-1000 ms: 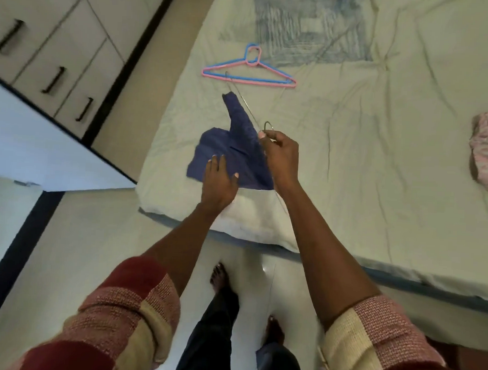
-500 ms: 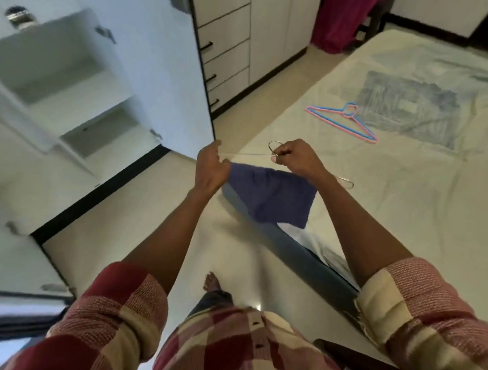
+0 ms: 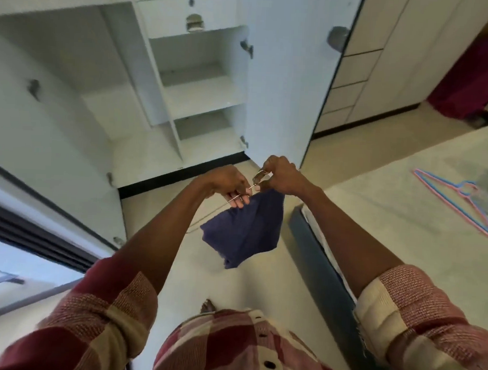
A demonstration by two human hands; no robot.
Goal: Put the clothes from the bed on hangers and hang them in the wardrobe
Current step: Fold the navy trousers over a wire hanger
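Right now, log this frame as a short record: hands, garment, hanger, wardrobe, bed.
left hand: pinches the wire hanger's arm
right hand: grips the hanger at its hook
wire hanger: held up between both hands, in front of the wardrobe
blue garment: hangs from the hanger, off the bed
wardrobe: doors open, bare shelves in view; no rail visible
bed: to the person's right
pink and blue hangers: lying on the bed

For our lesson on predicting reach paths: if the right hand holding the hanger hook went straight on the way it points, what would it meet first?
Probably the open wardrobe door. The right hand, its grip on the wire hanger, points forward just below that door's lower edge. Depth is unclear, so it might instead pass into the shelf compartment beside it.
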